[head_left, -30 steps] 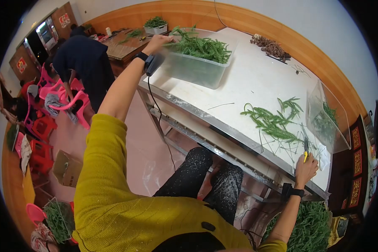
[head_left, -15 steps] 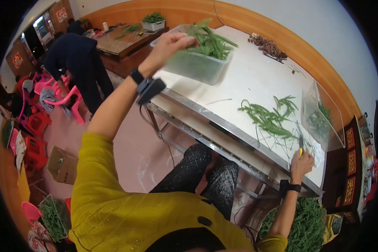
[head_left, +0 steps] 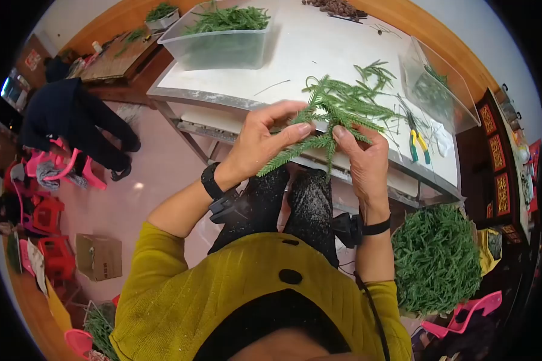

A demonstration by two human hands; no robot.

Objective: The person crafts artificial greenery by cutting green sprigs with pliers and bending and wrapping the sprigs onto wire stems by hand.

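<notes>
In front of my lap I hold a green pine-like sprig (head_left: 328, 123) with both hands. My left hand (head_left: 256, 139) pinches it from the left, thumb and fingers closed on its needles. From the right, my right hand (head_left: 368, 161) grips its stem area with the thumb pressed on top. Behind the sprig, more loose green sprigs (head_left: 367, 90) lie on the white table (head_left: 301, 63). Pliers (head_left: 423, 143) with yellow and green handles rest on the table to the right of my right hand.
A clear tub (head_left: 223, 53) of greenery stands at the table's left. Another clear bin (head_left: 445, 99) lies at the right, and brown dried pieces (head_left: 337, 8) at the back. A big heap of greenery (head_left: 436, 259) sits at lower right. A person (head_left: 60, 111) bends over pink chairs.
My left hand has come from the tub at the left to my front. My right hand has let go of the pliers, now on the table, and joined it on the sprig.
</notes>
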